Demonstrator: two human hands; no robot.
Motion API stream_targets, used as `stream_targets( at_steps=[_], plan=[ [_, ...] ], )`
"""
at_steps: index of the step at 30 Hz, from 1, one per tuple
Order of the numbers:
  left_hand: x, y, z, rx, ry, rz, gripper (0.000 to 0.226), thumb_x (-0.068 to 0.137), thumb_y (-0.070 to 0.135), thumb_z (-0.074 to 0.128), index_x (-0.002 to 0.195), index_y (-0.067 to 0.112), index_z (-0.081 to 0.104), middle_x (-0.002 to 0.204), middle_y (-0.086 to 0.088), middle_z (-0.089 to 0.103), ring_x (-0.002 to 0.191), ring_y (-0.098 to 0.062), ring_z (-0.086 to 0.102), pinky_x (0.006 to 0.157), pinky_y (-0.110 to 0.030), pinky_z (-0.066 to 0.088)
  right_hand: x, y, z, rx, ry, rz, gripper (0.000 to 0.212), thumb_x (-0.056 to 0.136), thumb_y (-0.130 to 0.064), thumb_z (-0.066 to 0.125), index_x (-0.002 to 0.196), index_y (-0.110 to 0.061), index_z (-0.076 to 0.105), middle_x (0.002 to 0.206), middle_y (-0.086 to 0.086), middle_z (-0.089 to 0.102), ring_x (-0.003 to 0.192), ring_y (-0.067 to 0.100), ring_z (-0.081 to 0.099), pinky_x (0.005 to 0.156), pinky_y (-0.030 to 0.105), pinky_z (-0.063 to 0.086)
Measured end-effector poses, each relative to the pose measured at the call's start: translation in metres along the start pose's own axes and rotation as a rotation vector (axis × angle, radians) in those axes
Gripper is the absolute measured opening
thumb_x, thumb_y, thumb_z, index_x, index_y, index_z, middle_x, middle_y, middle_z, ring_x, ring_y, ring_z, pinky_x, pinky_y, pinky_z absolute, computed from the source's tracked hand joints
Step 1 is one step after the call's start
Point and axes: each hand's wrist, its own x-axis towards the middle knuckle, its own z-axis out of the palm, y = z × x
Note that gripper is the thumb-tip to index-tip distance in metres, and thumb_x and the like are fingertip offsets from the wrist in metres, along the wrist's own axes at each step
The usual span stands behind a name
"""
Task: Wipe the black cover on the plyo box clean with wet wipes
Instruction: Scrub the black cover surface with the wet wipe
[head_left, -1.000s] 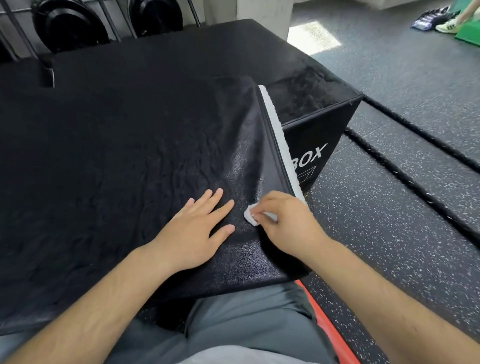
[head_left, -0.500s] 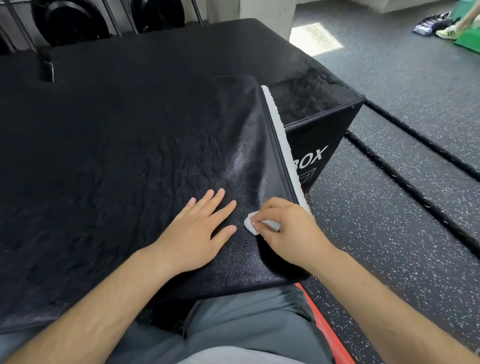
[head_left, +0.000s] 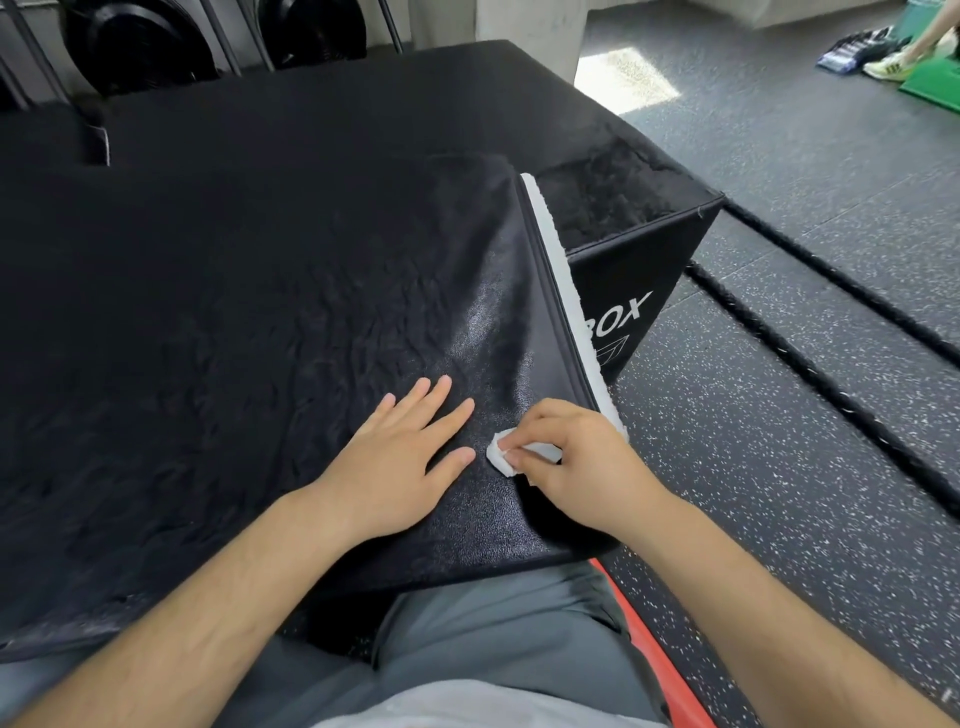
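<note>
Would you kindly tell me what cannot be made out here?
Head view, wet wipe: mostly covered by the right hand.
Head view, plyo box lettering: start hidden behind the white edge of the black cover.
Head view, person at top right: cut off by the frame.
Head view, left hand: palm faces down, unseen.

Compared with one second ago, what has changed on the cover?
The right hand, pinching the wipe, slid it slightly toward the near edge of the cover, now level with the thumb of the left hand. That hand stayed flat on the cover; the pinch is unchanged.
</note>
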Motion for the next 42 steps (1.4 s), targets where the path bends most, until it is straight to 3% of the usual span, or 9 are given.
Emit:
stream_targets(
  at_steps=[8, 12, 14, 19, 22, 26, 30, 34, 42],
  plan=[
    [-0.016, 0.006, -0.002, -0.038, -0.049, 0.054, 0.081, 0.082, 0.079, 0.006, 0.156, 0.047, 0.005, 0.163, 0.015, -0.021, 0.148, -0.005, -0.026, 0.118, -0.027, -0.017, -0.018, -0.009, -0.004, -0.080, -0.125, -0.119, 0.010, 0.087, -0.020, 0.074, 0.085, -0.029, 0.079, 0.083, -0.016, 0.057, 0.075, 0.006, 0.060, 0.071, 0.018, 0.044],
    [-0.018, 0.004, -0.007, -0.061, -0.073, 0.057, 0.070, 0.089, 0.071, 0.020, 0.155, 0.050, 0.007, 0.163, 0.019, -0.019, 0.147, -0.001, -0.026, 0.114, -0.021, -0.019, 0.007, 0.005, -0.013, -0.074, -0.020, -0.026, 0.008, 0.088, -0.020, 0.074, 0.084, -0.027, 0.078, 0.086, -0.013, 0.058, 0.082, 0.009, 0.062, 0.078, 0.034, 0.051],
    [-0.019, 0.004, -0.007, -0.058, -0.074, 0.060, 0.069, 0.089, 0.070, 0.021, 0.154, 0.051, 0.008, 0.162, 0.020, -0.019, 0.147, 0.000, -0.026, 0.114, -0.020, -0.019, 0.006, 0.002, -0.010, -0.104, -0.004, -0.030, 0.009, 0.087, -0.019, 0.072, 0.082, -0.025, 0.077, 0.080, -0.015, 0.053, 0.077, 0.008, 0.058, 0.072, 0.031, 0.047],
    [-0.022, 0.005, -0.003, -0.065, -0.071, 0.060, 0.068, 0.089, 0.074, 0.018, 0.153, 0.054, 0.006, 0.161, 0.023, -0.022, 0.143, 0.005, -0.029, 0.112, -0.017, -0.021, -0.037, -0.019, -0.004, -0.054, -0.227, -0.150, 0.014, 0.088, -0.018, 0.070, 0.079, -0.026, 0.076, 0.075, -0.011, 0.050, 0.070, 0.009, 0.055, 0.065, 0.030, 0.042],
    [-0.022, 0.003, -0.003, -0.065, -0.056, 0.065, 0.075, 0.084, 0.081, 0.009, 0.153, 0.054, 0.005, 0.161, 0.023, -0.022, 0.142, 0.007, -0.031, 0.112, -0.017, -0.022, -0.039, -0.007, -0.022, -0.032, -0.279, -0.092, 0.010, 0.089, -0.020, 0.072, 0.083, -0.025, 0.078, 0.077, -0.010, 0.053, 0.072, 0.011, 0.058, 0.067, 0.030, 0.046],
    [-0.022, 0.012, -0.003, -0.058, -0.080, 0.046, 0.076, 0.086, 0.077, 0.024, 0.154, 0.051, 0.006, 0.161, 0.023, -0.023, 0.143, 0.003, -0.031, 0.117, -0.025, -0.018, -0.040, -0.007, -0.019, -0.029, -0.234, -0.130, 0.009, 0.090, -0.019, 0.073, 0.084, -0.023, 0.078, 0.081, -0.015, 0.054, 0.075, 0.005, 0.059, 0.070, 0.020, 0.044],
    [-0.025, 0.009, -0.006, -0.101, -0.092, 0.060, 0.075, 0.085, 0.081, 0.028, 0.152, 0.056, 0.008, 0.158, 0.034, -0.018, 0.141, 0.008, -0.031, 0.121, -0.028, -0.014, -0.047, -0.012, -0.008, -0.024, -0.240, -0.226, 0.010, 0.091, -0.019, 0.070, 0.086, -0.021, 0.078, 0.089, -0.010, 0.061, 0.076, 0.008, 0.062, 0.074, 0.029, 0.050],
    [-0.031, 0.003, -0.007, -0.077, -0.071, 0.056, 0.078, 0.079, 0.089, 0.016, 0.150, 0.059, 0.007, 0.157, 0.036, -0.018, 0.143, 0.007, -0.029, 0.120, -0.027, -0.014, -0.057, 0.017, -0.048, -0.026, -0.257, -0.086, 0.006, 0.087, -0.020, 0.077, 0.085, -0.023, 0.081, 0.089, -0.014, 0.064, 0.080, 0.005, 0.066, 0.076, 0.022, 0.050],
    [-0.017, 0.023, -0.003, -0.161, -0.079, 0.073, 0.075, 0.077, 0.069, 0.027, 0.151, 0.057, 0.018, 0.157, 0.039, -0.011, 0.143, 0.010, -0.026, 0.123, -0.034, -0.012, -0.064, 0.007, -0.021, 0.049, -0.193, -0.181, 0.008, 0.090, -0.015, 0.074, 0.084, -0.016, 0.078, 0.091, -0.010, 0.063, 0.081, 0.003, 0.063, 0.077, 0.017, 0.045]
  ],
)
